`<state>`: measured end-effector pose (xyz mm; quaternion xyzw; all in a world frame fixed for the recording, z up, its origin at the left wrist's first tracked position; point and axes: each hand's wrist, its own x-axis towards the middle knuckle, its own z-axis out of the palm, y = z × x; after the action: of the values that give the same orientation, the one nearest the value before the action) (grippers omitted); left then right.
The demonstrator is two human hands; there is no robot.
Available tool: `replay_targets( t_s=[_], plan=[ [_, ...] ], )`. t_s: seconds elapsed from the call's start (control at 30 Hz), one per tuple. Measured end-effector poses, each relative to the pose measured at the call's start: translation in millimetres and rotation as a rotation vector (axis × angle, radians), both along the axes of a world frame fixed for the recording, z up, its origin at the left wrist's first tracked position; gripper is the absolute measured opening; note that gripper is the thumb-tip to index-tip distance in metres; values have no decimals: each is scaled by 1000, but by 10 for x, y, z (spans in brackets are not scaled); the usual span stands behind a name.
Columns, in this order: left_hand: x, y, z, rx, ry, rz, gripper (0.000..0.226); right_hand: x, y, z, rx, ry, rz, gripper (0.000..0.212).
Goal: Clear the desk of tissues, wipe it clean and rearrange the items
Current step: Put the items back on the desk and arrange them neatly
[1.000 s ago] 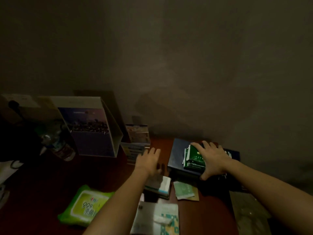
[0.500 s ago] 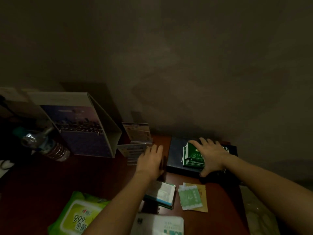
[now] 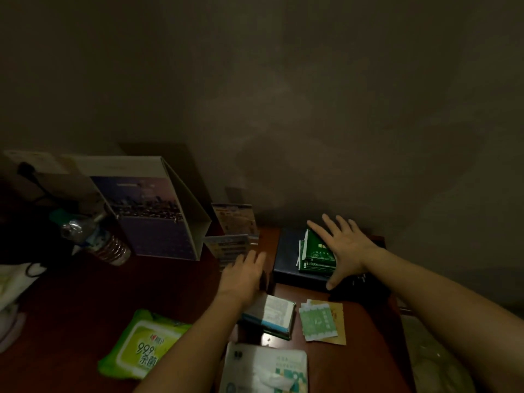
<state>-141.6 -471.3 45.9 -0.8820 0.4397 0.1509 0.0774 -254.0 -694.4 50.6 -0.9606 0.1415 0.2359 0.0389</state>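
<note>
a: the hands?
b: right hand (image 3: 344, 248), fingers spread wide, over green packets (image 3: 314, 255) on a dark box (image 3: 287, 251); left hand (image 3: 243, 272), fingers straight, just beside it
a: the tissues?
b: tissue pack (image 3: 263, 370) at the desk's (image 3: 85, 293) near edge, well apart from the fingers

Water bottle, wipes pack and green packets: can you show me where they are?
Water bottle (image 3: 109, 246), head view, ribbed body.
Wipes pack (image 3: 141, 344), head view, front label.
Green packets (image 3: 313, 256), head view, top packet's face.
</note>
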Motion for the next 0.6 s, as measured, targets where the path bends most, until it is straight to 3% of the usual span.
replay_targets(
  t_s=[0.17,0.33,0.6],
  plan=[
    [-76,232,175,-63,-44,20,69,-185,179,200,15,-63,-4,138],
    [-24,630,365,-20,-139,20,78,-206,482,301,75,-254,3,119],
    [418,1228,273,9,-140,116,77,342,1171,366,141,-437,-27,72]
  ],
)
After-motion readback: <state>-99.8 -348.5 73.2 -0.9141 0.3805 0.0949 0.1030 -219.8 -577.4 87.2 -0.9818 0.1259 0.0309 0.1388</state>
